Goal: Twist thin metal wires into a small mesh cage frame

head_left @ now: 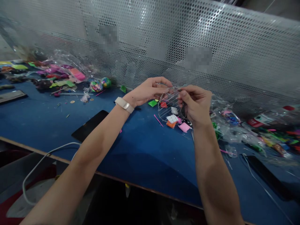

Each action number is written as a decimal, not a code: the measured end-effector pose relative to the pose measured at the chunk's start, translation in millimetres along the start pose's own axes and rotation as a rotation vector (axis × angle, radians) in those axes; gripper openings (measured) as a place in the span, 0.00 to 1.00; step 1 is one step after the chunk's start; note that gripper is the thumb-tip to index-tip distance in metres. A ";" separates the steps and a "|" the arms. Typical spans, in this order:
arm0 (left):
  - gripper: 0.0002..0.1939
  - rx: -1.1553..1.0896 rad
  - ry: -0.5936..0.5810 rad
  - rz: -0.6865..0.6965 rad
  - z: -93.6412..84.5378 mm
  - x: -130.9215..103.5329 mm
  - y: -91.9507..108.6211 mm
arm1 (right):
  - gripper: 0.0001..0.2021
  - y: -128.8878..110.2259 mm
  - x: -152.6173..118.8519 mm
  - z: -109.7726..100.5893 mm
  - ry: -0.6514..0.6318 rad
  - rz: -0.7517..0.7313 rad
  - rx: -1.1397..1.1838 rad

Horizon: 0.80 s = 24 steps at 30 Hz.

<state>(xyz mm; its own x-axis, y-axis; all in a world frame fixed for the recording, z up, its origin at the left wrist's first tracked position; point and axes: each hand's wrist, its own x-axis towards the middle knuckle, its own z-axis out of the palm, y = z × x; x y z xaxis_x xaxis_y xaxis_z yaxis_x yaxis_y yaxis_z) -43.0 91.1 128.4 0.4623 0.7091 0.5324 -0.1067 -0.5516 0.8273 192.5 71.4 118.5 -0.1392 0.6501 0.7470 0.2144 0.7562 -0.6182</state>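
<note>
A round wire rack with thin parallel bars (167,110) is held up, tilted, above the blue table. My right hand (195,101) pinches its right upper edge between thumb and fingers. At its upper left rim, my left hand (153,90) has its fingers curved around the wire, and a pale band circles that wrist. Small packets lie below and behind the rack: green (153,103), red (163,104), white (172,118), orange (171,124) and pink (185,127). A thin pink stick (158,120) rests just left of them.
A black tablet-like slab (90,125) lies left of centre. Colourful packets and plastic (67,73) pile up at the far left, beside two multicoloured balls (96,86). Right are clear bags, a bottle (269,117) and a black phone (268,176). A perforated metal panel (145,40) stands behind.
</note>
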 end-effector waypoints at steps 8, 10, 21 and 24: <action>0.25 -0.176 -0.168 0.021 15.0 -5.5 12.7 | 0.23 -8.6 -0.1 8.1 -0.004 0.104 0.258; 0.26 -0.212 -0.176 0.012 15.5 -4.6 9.8 | 0.23 -10.6 0.0 9.2 -0.004 0.140 0.282; 0.21 0.304 0.172 0.325 17.1 2.5 -4.1 | 0.15 -11.1 2.8 13.5 0.022 0.227 0.289; 0.18 0.377 0.172 0.373 15.1 0.1 -3.2 | 0.17 -15.4 3.4 17.0 0.071 0.247 0.311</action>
<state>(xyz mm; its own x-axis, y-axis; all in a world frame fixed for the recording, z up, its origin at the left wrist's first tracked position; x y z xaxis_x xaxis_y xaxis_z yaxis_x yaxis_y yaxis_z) -29.3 86.3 123.1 0.2998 0.4799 0.8245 0.1018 -0.8754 0.4725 172.4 63.2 126.4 -0.0502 0.8163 0.5754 -0.0712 0.5717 -0.8174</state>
